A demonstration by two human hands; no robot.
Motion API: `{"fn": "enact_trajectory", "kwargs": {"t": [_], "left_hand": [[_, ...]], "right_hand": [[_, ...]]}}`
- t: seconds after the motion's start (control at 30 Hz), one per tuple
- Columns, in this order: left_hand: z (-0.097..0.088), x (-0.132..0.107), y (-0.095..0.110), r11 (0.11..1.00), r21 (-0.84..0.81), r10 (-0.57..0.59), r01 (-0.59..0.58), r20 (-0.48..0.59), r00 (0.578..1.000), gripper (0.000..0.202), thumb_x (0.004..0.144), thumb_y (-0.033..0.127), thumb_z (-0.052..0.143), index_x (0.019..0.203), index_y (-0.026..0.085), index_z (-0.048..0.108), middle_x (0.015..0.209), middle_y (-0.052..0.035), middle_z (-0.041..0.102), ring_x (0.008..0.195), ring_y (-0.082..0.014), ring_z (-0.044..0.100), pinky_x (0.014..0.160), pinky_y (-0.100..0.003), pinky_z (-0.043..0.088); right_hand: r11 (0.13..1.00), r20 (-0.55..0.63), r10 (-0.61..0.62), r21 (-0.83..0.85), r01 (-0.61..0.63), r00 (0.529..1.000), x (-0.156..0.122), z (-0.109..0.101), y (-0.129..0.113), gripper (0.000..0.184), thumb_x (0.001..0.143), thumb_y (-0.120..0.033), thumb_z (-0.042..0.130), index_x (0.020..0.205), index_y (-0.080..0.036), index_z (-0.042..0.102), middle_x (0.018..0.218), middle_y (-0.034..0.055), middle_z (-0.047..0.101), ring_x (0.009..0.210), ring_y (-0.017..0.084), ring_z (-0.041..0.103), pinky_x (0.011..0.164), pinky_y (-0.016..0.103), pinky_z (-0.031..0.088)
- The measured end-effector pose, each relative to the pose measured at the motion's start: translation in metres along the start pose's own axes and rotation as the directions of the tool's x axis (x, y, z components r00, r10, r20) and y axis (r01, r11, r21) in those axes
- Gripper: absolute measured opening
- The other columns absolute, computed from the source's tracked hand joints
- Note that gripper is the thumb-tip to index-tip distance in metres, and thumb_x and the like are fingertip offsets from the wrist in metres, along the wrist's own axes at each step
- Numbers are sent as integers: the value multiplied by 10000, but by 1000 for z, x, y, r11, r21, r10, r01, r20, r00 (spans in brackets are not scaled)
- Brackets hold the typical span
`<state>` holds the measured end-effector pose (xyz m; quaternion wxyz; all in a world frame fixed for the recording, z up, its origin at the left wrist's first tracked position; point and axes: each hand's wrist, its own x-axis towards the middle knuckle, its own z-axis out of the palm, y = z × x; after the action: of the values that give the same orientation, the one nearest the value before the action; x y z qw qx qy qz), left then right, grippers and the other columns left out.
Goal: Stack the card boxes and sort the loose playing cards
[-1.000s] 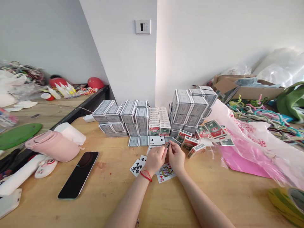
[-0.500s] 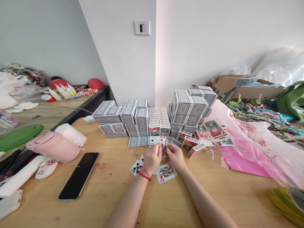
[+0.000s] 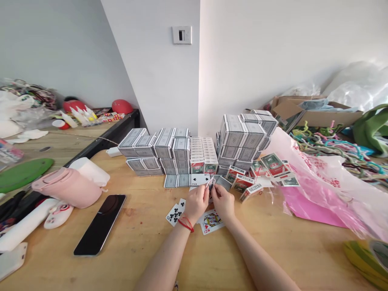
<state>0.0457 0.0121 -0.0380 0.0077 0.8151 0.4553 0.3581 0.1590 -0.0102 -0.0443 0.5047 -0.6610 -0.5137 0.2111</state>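
Observation:
My left hand [image 3: 196, 203] and my right hand [image 3: 222, 201] meet over the wooden table [image 3: 194, 258], fingers pinched together on a small bunch of playing cards [image 3: 211, 184] held between them. A red string circles my left wrist. Under my hands lie face-up cards: a ten of clubs [image 3: 175, 213] to the left, a queen of hearts [image 3: 211, 220] below, a two of spades [image 3: 200, 179] just beyond. Stacks of grey-backed card decks [image 3: 157, 151] stand behind.
A taller pile of decks [image 3: 242, 139] and loose boxed decks [image 3: 251, 178] sit right of centre, beside a pink plastic bag [image 3: 315, 182]. A black phone [image 3: 101, 224], a pink pouch [image 3: 68, 186] and a white roll [image 3: 91, 169] lie at left. Coloured cords [image 3: 330, 147] and a cardboard box [image 3: 306, 111] lie far right.
Both hands stayed together on the cards; the cards tilted up briefly and the hands settled slightly nearer me. Nothing else moved.

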Motion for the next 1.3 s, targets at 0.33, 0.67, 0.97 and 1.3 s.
{"fn": "enact_trajectory", "kwargs": {"t": [0.33, 0.67, 0.97, 1.3], "left_hand": [[3, -1, -6, 991, -56, -123, 119, -90, 988, 215, 868, 249, 350, 714, 185, 485, 568, -31, 537, 546, -146, 537, 510, -244, 311], [5, 0, -6, 994, -18, -108, 107, -71, 992, 243, 869, 268, 347, 687, 181, 482, 534, -23, 537, 505, -139, 532, 483, -240, 294], [3, 2, -6, 977, 10, -211, 213, -93, 973, 264, 875, 272, 346, 703, 170, 519, 520, -26, 559, 464, -127, 525, 450, -235, 254], [-2, 9, -11, 922, -187, -342, 339, 19, 940, 267, 863, 304, 356, 681, 180, 507, 507, -5, 508, 445, -107, 438, 460, -223, 214]], "right_hand": [[905, 284, 60, 390, -172, 957, 14, -4, 7, 302, 714, -388, 544, 893, -171, 652, 814, 59, 687, 676, 199, 622, 628, 303, 493], [987, 32, -69, -142, 73, 997, -1, 1, 3, 303, 787, -306, 432, 960, -175, 641, 767, 85, 692, 678, 222, 638, 639, 304, 471], [995, 110, -65, 84, 56, 992, 5, 7, 15, 323, 772, -293, 457, 1034, -179, 609, 900, 60, 688, 760, 202, 647, 710, 302, 507], [751, 372, 169, 551, -364, 913, 17, -2, 14, 317, 686, -445, 607, 822, -160, 639, 720, 63, 676, 587, 203, 619, 598, 349, 514]]}}
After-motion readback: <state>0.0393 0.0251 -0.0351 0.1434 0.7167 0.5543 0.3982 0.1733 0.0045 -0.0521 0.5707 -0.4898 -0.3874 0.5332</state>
